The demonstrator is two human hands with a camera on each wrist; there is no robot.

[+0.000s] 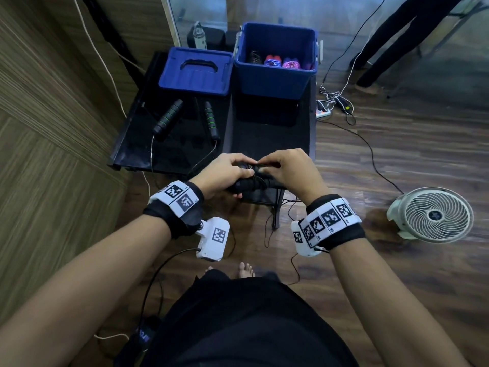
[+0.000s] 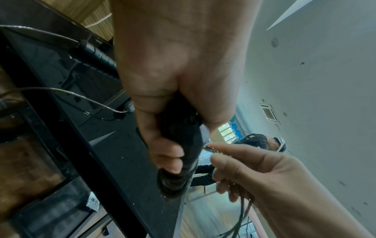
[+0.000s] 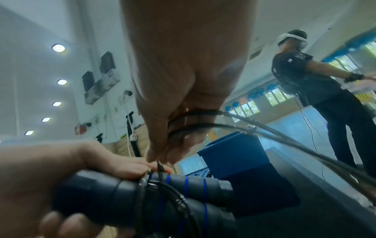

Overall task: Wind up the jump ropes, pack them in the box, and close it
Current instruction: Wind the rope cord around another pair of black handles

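Right hand (image 3: 183,99) pinching black cord (image 3: 264,128), left hand (image 3: 61,173) gripping blue-ringed handles (image 3: 183,193), blue box (image 3: 231,156) behind

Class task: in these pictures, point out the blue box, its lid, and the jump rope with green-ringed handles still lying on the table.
blue box (image 1: 275,78), head view, front wall.
lid (image 1: 194,79), head view, flat top below the handle.
green-ringed jump rope (image 1: 168,120), head view, left handle's grip.

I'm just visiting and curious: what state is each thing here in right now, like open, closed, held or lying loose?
Blue box: open, wound ropes inside.
Box lid: off, lying flat beside the box.
Green-striped jump rope: unwound, lying loose on the black table.
Blue-striped jump rope handles: together, cord partly wound round them.
Left hand: grips the handles.
Right hand: pinches the cord.
Fan: on the floor; running or not, unclear.
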